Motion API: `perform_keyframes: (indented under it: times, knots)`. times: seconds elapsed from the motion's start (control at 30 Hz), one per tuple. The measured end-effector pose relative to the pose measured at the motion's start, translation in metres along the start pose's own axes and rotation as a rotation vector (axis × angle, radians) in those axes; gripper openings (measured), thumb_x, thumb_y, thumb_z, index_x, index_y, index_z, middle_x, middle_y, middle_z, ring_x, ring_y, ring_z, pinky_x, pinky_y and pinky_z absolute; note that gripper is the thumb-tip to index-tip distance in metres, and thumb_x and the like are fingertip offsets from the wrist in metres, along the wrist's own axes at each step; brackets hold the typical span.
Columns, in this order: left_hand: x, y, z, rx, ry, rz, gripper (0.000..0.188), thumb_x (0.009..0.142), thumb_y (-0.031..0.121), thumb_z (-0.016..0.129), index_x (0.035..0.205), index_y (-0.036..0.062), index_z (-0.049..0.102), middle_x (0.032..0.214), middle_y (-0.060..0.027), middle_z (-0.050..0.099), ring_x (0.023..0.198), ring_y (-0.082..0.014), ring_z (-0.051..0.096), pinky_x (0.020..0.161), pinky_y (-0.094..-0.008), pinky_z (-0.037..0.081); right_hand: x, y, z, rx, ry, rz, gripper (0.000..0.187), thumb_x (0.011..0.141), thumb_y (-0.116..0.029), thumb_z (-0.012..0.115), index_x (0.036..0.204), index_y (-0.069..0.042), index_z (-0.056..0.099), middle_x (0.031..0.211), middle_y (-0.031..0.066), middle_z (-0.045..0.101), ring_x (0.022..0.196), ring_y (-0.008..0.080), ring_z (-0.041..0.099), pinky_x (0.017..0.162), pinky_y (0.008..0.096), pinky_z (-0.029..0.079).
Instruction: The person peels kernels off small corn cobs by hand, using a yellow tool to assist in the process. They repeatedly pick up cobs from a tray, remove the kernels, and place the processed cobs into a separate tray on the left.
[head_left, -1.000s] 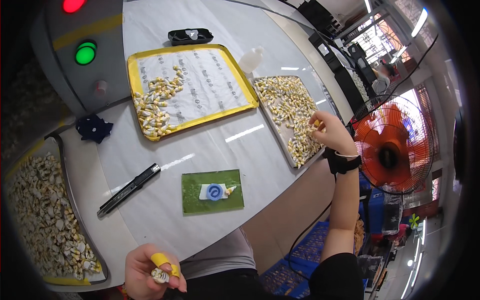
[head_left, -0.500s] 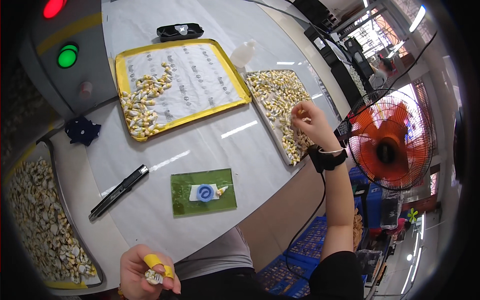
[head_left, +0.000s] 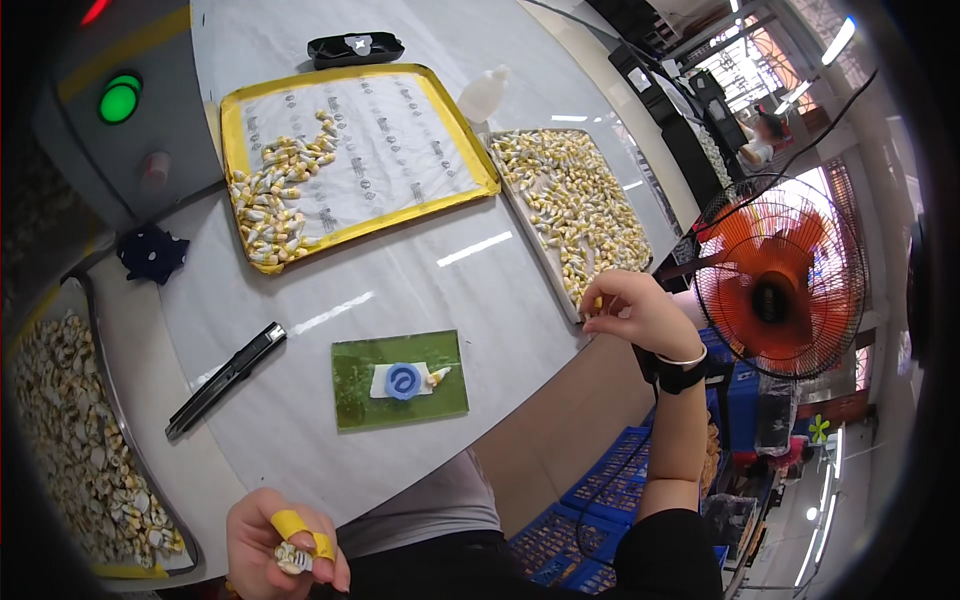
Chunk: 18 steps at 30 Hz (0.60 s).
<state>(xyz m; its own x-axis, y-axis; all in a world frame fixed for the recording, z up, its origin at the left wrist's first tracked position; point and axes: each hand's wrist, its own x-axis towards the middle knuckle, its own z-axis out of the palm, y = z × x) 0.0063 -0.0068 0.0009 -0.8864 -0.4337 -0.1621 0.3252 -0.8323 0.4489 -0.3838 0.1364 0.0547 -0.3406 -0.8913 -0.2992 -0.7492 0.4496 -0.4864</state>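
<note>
My right hand (head_left: 635, 312) hovers over the near corner of the grey tray (head_left: 520, 215) heaped with small yellow-and-white pieces (head_left: 575, 205), and pinches one such piece between its fingertips. Low at the table's front edge, my left hand (head_left: 285, 545), with yellow tape on two fingers, is closed on a small white-and-yellow piece. A green mat (head_left: 400, 380) carrying a blue round part on a white base lies between my hands.
A yellow-rimmed tray (head_left: 470, 150) with a pile of pieces at its left stands at the back. Another tray (head_left: 100, 400) full of pieces sits at far left. A black utility knife (head_left: 225, 378), a dark cloth (head_left: 152, 252), a white bottle (head_left: 485, 95), a black case (head_left: 355, 48) and an orange fan (head_left: 780, 280) are around.
My right hand has drawn back from the middle of the grey tray to its near corner, carrying a piece. My left hand has stayed low at the table edge.
</note>
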Motion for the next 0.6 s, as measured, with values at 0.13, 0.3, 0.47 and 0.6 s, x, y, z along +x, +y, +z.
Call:
perform_keyframes:
  times: [0.13,0.3,0.47,0.6]
  knots:
    - [-0.001,0.001,-0.001,-0.007,-0.004,0.012,0.037,0.081,0.024,0.074,0.1,0.002,0.051,0.077,-0.0076,0.054,0.068,-0.015,0.051,0.056,-0.0254,0.049,-0.006,0.005,0.0,-0.039,0.034,-0.134,0.017,0.07,0.003,0.071,0.085,-0.001,0.063,0.077,0.0059,0.056,0.07,0.0162,0.058,0.063,0.0265,0.046]
    - [-0.003,0.0,-0.002,0.008,0.005,0.014,0.036,0.082,0.025,0.073,0.1,0.0019,0.052,0.077,-0.0072,0.054,0.068,-0.0144,0.052,0.056,-0.0251,0.049,-0.008,0.013,0.005,-0.018,0.099,-0.14,0.015,0.071,0.004,0.07,0.084,-0.001,0.064,0.079,0.0056,0.056,0.071,0.0168,0.058,0.064,0.027,0.046]
    - [-0.003,-0.001,-0.003,-0.005,0.025,0.025,0.036,0.082,0.025,0.073,0.097,0.001,0.052,0.077,-0.0098,0.057,0.067,-0.0166,0.055,0.057,-0.0289,0.052,-0.008,0.024,0.006,0.089,0.207,-0.148,0.012,0.077,0.004,0.066,0.088,0.001,0.064,0.079,0.0052,0.059,0.071,0.0132,0.059,0.064,0.0263,0.047]
    - [-0.003,-0.002,0.003,0.03,0.033,-0.027,0.035,0.083,0.026,0.073,0.099,0.0021,0.053,0.077,-0.0071,0.057,0.068,-0.0132,0.053,0.056,-0.0251,0.049,-0.01,0.019,0.015,0.34,0.433,-0.117,0.015,0.082,0.007,0.059,0.095,0.002,0.065,0.08,0.0049,0.064,0.071,0.0102,0.059,0.064,0.0232,0.046]
